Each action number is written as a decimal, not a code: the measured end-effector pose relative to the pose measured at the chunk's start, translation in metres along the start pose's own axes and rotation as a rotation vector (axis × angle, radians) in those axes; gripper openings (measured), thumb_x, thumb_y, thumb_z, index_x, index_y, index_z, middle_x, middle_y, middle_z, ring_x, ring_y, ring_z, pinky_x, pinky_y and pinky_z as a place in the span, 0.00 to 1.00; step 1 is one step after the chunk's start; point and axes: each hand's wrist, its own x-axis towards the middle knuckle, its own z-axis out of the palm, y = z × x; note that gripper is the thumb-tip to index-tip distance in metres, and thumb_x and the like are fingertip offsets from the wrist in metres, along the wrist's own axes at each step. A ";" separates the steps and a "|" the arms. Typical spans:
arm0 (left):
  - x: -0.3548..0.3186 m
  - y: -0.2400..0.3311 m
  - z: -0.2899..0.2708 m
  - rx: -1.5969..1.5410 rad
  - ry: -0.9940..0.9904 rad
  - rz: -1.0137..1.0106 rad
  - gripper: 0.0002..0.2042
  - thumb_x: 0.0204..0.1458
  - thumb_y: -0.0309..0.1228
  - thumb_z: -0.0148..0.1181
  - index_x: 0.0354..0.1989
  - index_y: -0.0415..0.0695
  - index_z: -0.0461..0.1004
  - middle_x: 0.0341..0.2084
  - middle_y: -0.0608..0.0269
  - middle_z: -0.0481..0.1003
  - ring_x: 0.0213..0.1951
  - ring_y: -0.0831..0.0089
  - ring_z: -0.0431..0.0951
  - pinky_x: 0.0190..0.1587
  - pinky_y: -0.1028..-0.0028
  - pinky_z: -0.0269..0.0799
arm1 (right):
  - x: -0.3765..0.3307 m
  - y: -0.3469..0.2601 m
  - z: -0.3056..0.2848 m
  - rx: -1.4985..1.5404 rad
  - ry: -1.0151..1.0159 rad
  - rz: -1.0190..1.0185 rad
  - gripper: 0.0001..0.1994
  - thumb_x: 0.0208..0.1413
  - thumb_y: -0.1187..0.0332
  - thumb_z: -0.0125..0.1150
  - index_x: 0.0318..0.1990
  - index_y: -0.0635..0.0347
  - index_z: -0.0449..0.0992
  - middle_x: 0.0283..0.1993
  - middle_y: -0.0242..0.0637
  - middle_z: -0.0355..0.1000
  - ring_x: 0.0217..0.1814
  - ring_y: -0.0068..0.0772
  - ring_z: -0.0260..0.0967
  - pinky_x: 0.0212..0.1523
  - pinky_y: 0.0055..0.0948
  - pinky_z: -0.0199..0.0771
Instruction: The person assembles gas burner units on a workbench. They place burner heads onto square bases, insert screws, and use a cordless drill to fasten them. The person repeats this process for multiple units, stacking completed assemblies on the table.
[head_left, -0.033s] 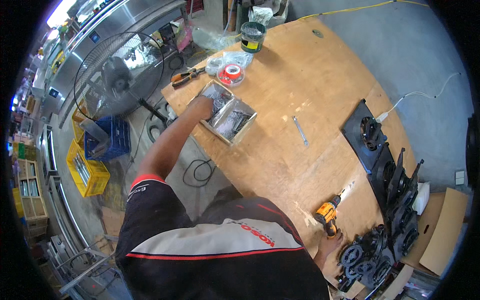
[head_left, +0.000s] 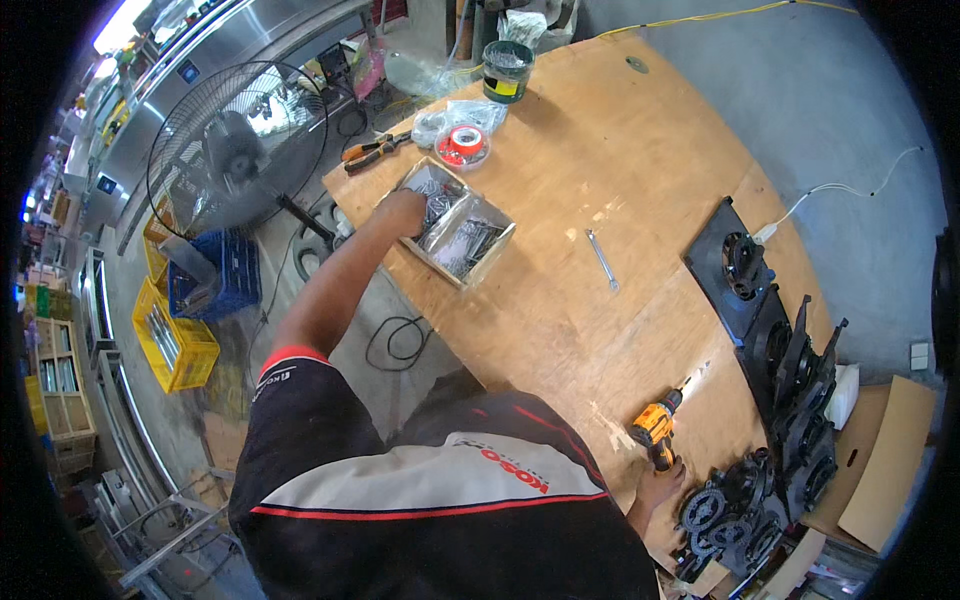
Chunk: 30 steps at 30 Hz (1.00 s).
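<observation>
You had a divided cardboard box (head_left: 462, 232) of metal parts near the tabletop's (head_left: 640, 160) left edge, clear plastic bags (head_left: 450, 115) behind it, and a flat brown carton (head_left: 885, 460) at right.

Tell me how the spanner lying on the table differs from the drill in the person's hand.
The spanner is slim, bare silver metal; the cordless drill is chunky, orange and black. The spanner lies loose mid-table, untouched; the drill is gripped by the right hand near the table's edge. Both rest on the wooden table.

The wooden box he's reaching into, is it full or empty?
Partly full: the wooden box holds dark metal screws in both compartments; the left hand digs in.
</observation>
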 end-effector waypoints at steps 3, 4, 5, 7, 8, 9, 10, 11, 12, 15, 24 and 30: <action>0.013 -0.007 0.014 -0.024 -0.017 0.072 0.14 0.38 0.27 0.59 0.36 0.35 0.79 0.34 0.41 0.79 0.40 0.48 0.80 0.44 0.55 0.76 | -0.011 0.001 0.008 0.013 0.086 -0.020 0.36 0.47 0.59 0.66 0.64 0.59 0.62 0.63 0.57 0.59 0.67 0.61 0.54 0.65 0.57 0.54; 0.017 -0.011 0.020 -0.033 -0.025 0.108 0.14 0.37 0.28 0.60 0.34 0.34 0.78 0.33 0.41 0.79 0.38 0.46 0.80 0.43 0.54 0.76 | -0.012 0.001 0.012 0.025 0.083 -0.001 0.35 0.46 0.60 0.66 0.64 0.59 0.62 0.63 0.56 0.60 0.67 0.61 0.55 0.65 0.57 0.54; 0.019 -0.019 0.026 -0.020 -0.032 0.121 0.14 0.37 0.27 0.59 0.34 0.34 0.78 0.33 0.40 0.79 0.39 0.46 0.80 0.43 0.54 0.75 | -0.008 0.004 0.019 0.036 0.080 0.021 0.35 0.46 0.60 0.65 0.63 0.59 0.62 0.63 0.56 0.60 0.66 0.61 0.55 0.65 0.57 0.54; 0.025 -0.026 0.033 0.003 -0.043 0.180 0.13 0.37 0.26 0.58 0.32 0.34 0.78 0.33 0.39 0.78 0.40 0.45 0.80 0.44 0.53 0.74 | -0.003 -0.002 0.015 0.061 0.026 0.059 0.35 0.43 0.63 0.65 0.62 0.60 0.63 0.63 0.56 0.60 0.66 0.61 0.56 0.66 0.57 0.54; 0.028 -0.027 0.035 -0.078 -0.044 0.215 0.14 0.38 0.25 0.57 0.35 0.35 0.79 0.35 0.39 0.78 0.42 0.46 0.79 0.46 0.54 0.74 | -0.002 0.003 0.021 0.037 0.040 0.067 0.36 0.41 0.64 0.66 0.62 0.60 0.63 0.62 0.56 0.61 0.66 0.61 0.56 0.66 0.56 0.54; 0.030 -0.032 0.027 -0.148 -0.030 0.244 0.15 0.39 0.25 0.57 0.38 0.36 0.79 0.37 0.39 0.78 0.43 0.47 0.79 0.47 0.54 0.74 | 0.006 -0.023 0.012 0.001 0.010 0.116 0.37 0.40 0.66 0.66 0.62 0.60 0.64 0.61 0.56 0.62 0.66 0.60 0.56 0.66 0.54 0.54; 0.031 -0.027 0.029 -0.167 0.009 0.221 0.15 0.39 0.25 0.57 0.38 0.37 0.79 0.37 0.39 0.78 0.43 0.46 0.79 0.48 0.54 0.74 | 0.004 -0.019 0.012 0.027 0.031 0.122 0.37 0.38 0.66 0.67 0.62 0.59 0.64 0.60 0.54 0.63 0.66 0.58 0.57 0.66 0.53 0.54; 0.030 -0.019 0.028 -0.179 0.044 0.204 0.15 0.39 0.25 0.57 0.38 0.37 0.79 0.37 0.39 0.78 0.43 0.45 0.79 0.48 0.53 0.74 | 0.003 -0.010 0.015 0.026 0.026 0.110 0.37 0.39 0.66 0.67 0.62 0.59 0.64 0.61 0.54 0.63 0.66 0.57 0.57 0.66 0.53 0.54; 0.027 -0.007 0.016 -0.142 -0.010 0.187 0.15 0.41 0.25 0.56 0.40 0.38 0.79 0.38 0.38 0.78 0.44 0.45 0.78 0.48 0.53 0.73 | 0.000 -0.012 0.010 0.066 0.036 0.131 0.35 0.39 0.67 0.67 0.60 0.60 0.65 0.61 0.54 0.63 0.66 0.58 0.58 0.65 0.54 0.55; 0.041 -0.026 0.038 -0.068 0.093 0.202 0.12 0.46 0.28 0.54 0.37 0.36 0.78 0.36 0.38 0.78 0.44 0.44 0.78 0.48 0.53 0.73 | 0.003 -0.014 0.012 0.129 0.051 0.121 0.34 0.37 0.66 0.68 0.58 0.61 0.68 0.57 0.56 0.67 0.64 0.58 0.59 0.65 0.53 0.55; 0.056 -0.066 0.031 -0.274 0.177 0.219 0.15 0.43 0.25 0.56 0.40 0.33 0.78 0.36 0.39 0.79 0.41 0.47 0.78 0.46 0.59 0.71 | 0.002 -0.044 -0.003 0.163 0.043 0.326 0.35 0.39 0.66 0.65 0.62 0.50 0.66 0.65 0.47 0.60 0.65 0.58 0.56 0.63 0.50 0.64; 0.043 -0.006 -0.020 -0.182 0.157 0.197 0.13 0.41 0.25 0.63 0.38 0.36 0.79 0.31 0.48 0.79 0.38 0.55 0.80 0.43 0.64 0.73 | -0.003 -0.039 -0.015 0.196 -0.002 0.392 0.35 0.41 0.66 0.65 0.62 0.47 0.65 0.65 0.45 0.59 0.65 0.56 0.55 0.62 0.49 0.64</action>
